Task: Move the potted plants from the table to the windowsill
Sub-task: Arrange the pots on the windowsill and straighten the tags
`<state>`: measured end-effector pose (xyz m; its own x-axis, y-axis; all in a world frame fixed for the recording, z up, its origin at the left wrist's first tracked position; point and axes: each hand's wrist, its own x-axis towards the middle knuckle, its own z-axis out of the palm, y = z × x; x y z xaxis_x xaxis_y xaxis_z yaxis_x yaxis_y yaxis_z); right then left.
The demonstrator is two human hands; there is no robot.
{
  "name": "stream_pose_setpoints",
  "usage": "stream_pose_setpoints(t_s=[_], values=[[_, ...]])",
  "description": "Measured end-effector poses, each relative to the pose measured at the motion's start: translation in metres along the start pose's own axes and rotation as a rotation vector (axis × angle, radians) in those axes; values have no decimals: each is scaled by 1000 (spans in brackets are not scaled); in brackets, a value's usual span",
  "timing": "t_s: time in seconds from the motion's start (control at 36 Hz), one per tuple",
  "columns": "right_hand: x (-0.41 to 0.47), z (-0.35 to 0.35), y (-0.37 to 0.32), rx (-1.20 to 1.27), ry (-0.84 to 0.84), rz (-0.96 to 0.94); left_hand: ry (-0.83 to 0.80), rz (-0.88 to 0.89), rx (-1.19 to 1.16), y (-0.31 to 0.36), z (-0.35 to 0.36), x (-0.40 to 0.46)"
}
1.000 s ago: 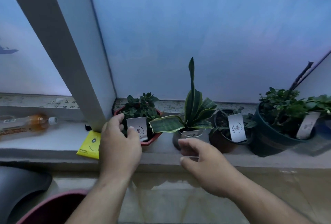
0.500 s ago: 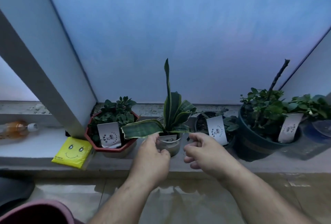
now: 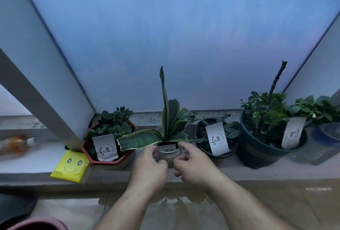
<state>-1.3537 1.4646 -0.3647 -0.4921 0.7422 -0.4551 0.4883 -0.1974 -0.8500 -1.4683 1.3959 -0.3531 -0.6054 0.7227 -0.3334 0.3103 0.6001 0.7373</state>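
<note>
Lower centre of frame: left hand [image 3: 149, 167] and right hand [image 3: 193, 163] now cupping the small grey snake-plant pot [image 3: 167, 157] on the windowsill [image 3: 230, 171], fingers curled round both sides. Shifted over from the red pot [image 3: 108, 159] at left within 1 second. Likely straightening, placement nearly complete.

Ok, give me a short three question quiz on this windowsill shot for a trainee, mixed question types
1. True or false: both hands are at the small grey pot with the striped plant.
2. Which pot stands nearest the yellow packet? A) red pot B) dark blue pot C) black pot
3. Fill in: the bottle lies on its ____ on the windowsill.

Key: 1 true, left hand and right hand flank it. 2 A. 3 side.
</note>
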Motion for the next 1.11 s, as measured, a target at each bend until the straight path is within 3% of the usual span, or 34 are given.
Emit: stream_pose_setpoints(t_s=[0.28,0.53,1.11], values=[[3,2,9,26,12,12,11,-29,-38,-3,-3,1],[1,6,3,107,-11,19,-72,-46,-82,-6,-1,3],[1,7,7,30,24,-1,-145,-33,-113,-11,2,7]])
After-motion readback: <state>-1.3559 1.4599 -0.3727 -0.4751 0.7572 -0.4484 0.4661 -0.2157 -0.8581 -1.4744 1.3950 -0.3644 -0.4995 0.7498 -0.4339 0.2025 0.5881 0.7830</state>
